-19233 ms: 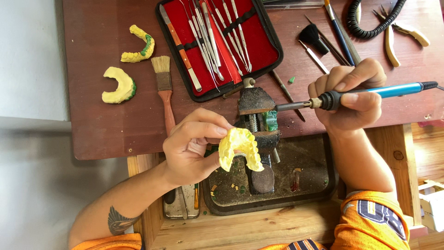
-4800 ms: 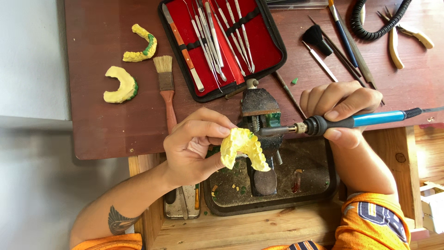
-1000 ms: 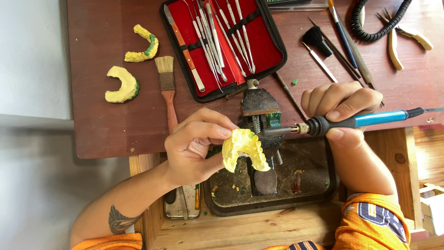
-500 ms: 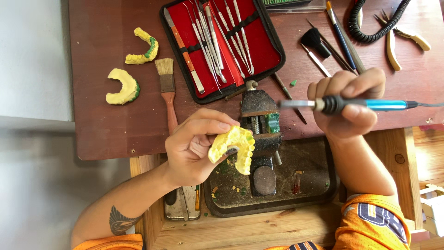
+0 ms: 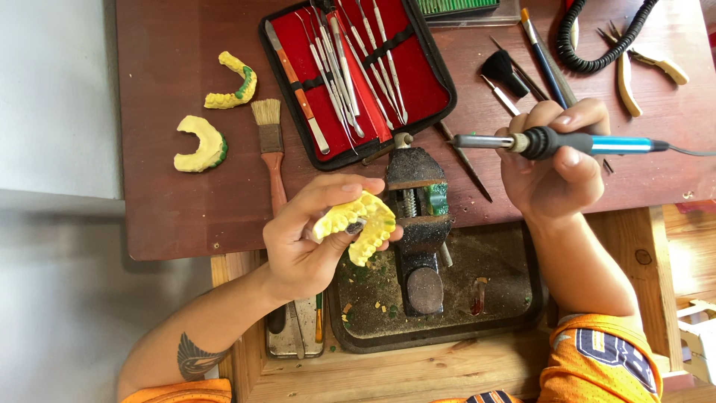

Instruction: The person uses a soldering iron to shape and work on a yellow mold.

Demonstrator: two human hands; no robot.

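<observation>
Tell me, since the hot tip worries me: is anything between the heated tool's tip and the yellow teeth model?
Nothing visible blocks it. The heated tool in the right hand points left above the small vise; the teeth model in the left hand sits lower left, beside the vise.

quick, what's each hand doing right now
Left hand: closed around a yellow teeth model.
Right hand: closed on a blue-handled soldering iron, tip pointing left.

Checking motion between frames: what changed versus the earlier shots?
Right hand pulled the heated tool up and away from the yellow dental cast; left hand tilted the cast. Both grips unchanged; vise, red tool case, brush stayed put.
</observation>
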